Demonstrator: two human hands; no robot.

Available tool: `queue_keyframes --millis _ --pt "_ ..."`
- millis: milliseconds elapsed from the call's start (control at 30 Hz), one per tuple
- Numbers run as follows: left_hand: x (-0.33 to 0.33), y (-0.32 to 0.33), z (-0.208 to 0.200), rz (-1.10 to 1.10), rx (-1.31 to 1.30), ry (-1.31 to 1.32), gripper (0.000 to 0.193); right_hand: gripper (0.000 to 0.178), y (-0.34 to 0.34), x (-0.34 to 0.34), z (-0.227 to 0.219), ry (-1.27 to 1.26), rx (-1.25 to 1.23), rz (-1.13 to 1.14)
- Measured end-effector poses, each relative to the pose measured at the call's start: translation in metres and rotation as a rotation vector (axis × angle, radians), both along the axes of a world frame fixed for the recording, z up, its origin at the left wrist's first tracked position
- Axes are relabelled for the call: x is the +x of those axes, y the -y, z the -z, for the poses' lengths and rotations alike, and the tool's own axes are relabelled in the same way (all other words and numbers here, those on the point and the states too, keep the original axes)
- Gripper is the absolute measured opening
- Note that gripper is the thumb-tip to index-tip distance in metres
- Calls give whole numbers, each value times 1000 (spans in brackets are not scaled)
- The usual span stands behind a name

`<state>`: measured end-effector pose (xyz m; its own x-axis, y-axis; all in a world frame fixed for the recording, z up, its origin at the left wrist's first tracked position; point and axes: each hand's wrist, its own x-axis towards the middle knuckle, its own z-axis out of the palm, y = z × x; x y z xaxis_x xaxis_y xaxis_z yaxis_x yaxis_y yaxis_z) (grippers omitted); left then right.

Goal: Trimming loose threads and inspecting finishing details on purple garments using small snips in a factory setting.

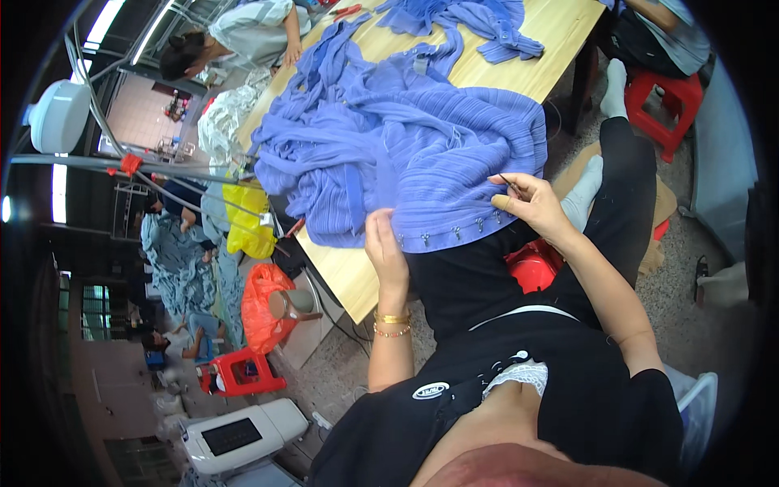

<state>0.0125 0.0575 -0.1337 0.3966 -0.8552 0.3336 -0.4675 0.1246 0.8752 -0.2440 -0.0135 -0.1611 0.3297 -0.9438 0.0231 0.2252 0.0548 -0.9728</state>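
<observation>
A blue-violet garment [454, 162] of thin, pleated cloth lies bunched on the wooden table, and its near part drapes over my lap. Along its near hem sits a row of small metal hooks [456, 234]. At the hem's left end, my left hand [386, 250] has its fingertips closed at the cloth. Above the right end of the hem is my right hand [531, 204], its fingers pinched round a thin dark tool [510, 182] too small to name exactly. A tan wrap covers one of its digits.
More blue-violet cloth [495, 32] and red-handled scissors [347, 10] are on the table [341, 280]. A person [243, 36] works at its far left; another [673, 36] sits at right near a red stool [665, 109]. Left stand an orange-red bag [264, 300] and a red stool [243, 372].
</observation>
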Motion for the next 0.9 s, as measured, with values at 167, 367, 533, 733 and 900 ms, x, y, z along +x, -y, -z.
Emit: queue_keyframes --millis 167,367,533,733,900 --pt "15 6 -3 -98 -92 288 23 28 6 9 1 -80 -185 -15" --pt "53 7 19 -183 -88 543 23 27 -4 16 -14 56 -134 -8" --pt "50 9 27 -236 -14 590 25 35 -5 14 -3 82 -93 -93" --pt "38 7 16 -126 -202 605 13 41 -22 11 -31 9 -212 -33" --pt "10 -19 -25 -150 -302 418 18 42 -11 2 5 235 -281 -48"
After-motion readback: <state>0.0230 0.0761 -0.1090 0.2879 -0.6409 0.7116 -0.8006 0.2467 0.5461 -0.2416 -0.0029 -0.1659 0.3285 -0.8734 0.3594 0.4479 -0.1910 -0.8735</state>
